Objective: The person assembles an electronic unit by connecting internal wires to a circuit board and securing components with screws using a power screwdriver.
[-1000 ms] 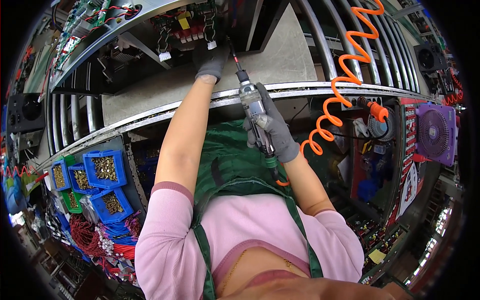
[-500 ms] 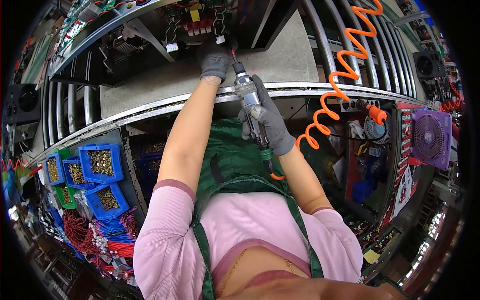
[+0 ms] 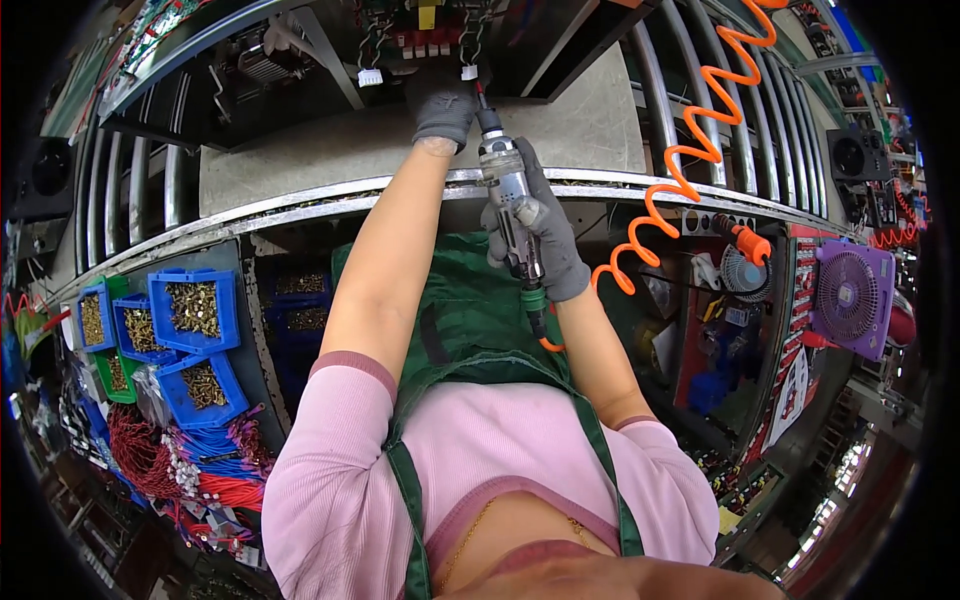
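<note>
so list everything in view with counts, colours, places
Cylindrical power driver: 1, silver and black, centre
Open metal casing: 1, dark, top centre
Plastic plugs: 2, white, hanging in casing
Coiled hose: 1, orange, right of driver
Flat plate: 1, grey, under casing
Steel rollers: several, silver, either side of plate
Plastic fastener bins: at least 4, blue, left
Plastic bin: 1, green, beside blue bins
Wire bundles: several, red and blue, lower left
Square fan: 1, purple, right
Round fan: 1, blue, right
Cloth apron: 1, green, worn
Left gloved hand: 1, grey, at casing, fingers hidden
Right gloved hand: 1, grey, around driver
</note>
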{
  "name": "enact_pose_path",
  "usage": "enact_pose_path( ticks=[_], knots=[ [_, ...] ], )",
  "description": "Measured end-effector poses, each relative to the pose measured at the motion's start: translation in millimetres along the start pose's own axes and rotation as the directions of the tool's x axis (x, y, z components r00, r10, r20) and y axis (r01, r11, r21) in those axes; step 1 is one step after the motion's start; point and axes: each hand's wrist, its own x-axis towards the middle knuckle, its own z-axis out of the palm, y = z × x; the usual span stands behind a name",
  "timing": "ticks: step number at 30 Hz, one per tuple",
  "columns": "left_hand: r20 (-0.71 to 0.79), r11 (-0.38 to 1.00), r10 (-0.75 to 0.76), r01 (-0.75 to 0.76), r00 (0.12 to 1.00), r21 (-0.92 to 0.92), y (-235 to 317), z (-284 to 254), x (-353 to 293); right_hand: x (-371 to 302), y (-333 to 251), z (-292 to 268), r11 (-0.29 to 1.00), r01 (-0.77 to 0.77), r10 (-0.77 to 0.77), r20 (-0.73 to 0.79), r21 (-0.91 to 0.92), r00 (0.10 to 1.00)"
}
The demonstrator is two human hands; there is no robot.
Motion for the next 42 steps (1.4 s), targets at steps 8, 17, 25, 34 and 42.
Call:
enact_pose_path(
  ticks=[8, 17, 25, 34, 42],
  knots=[
    [-0.105, 0.965, -0.037, 0.008, 0.994, -0.262, 1, 17, 3, 9, 21, 10, 0.861, -0.073, -0.039, 0.209, 0.502, 0.977],
    [0.149, 0.999, 0.034, -0.034, 0.988, -0.007, -4, -8, 11, 16, 24, 47, 0.965, 0.098, -0.095, -0.024, 0.243, 0.995],
    [0.076, 0.997, 0.071, -0.072, 0.995, 0.003, -4, -2, 7, 17, 16, 54, 0.977, 0.088, -0.068, -0.108, 0.194, 0.992],
    [0.216, 0.976, 0.109, -0.063, 0.970, -0.209, -22, -6, -2, 13, 12, 50, 0.965, 0.085, -0.085, -0.013, 0.249, 0.996],
    [0.587, 0.120, -0.243, 0.625, 0.772, -0.772, -42, -57, -35, -42, 18, 19, 0.984, -0.114, 0.103, 0.084, 0.139, 0.991]
  ],
)
